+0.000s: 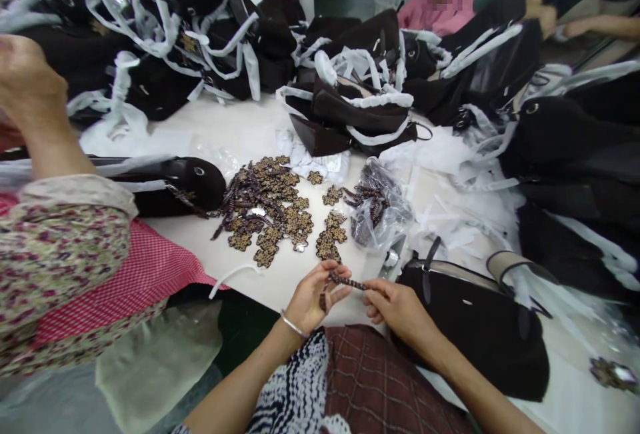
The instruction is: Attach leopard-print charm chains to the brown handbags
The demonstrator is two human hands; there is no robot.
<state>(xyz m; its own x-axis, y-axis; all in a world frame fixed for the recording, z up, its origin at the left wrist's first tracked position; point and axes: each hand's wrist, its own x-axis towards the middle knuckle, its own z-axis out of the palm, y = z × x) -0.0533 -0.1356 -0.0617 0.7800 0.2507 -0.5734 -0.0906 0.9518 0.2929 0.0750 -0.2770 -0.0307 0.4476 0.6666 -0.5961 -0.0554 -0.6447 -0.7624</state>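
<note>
A thin dark-brown braided strap (349, 281) stretches between my two hands, just off the table's front edge. My left hand (309, 297), with a bangle at the wrist, has its fingers curled round one end, and a short brown piece hangs at its palm. My right hand (397, 306) pinches the other end between thumb and fingers. Ahead of them lies a short row of flower-shaped, leopard-patterned tags (330, 237). A larger heap of such tags (280, 197) with brown straps spreads to the left. To the right, more straps sit in a clear plastic bag (383, 214).
A dark handbag (475, 321) lies right of my right hand. Many dark bags with white-wrapped handles, such as this one (355, 111), crowd the back and right side. A co-worker's arm (45, 107) is at left; another person in pink (440, 7) is beyond the table.
</note>
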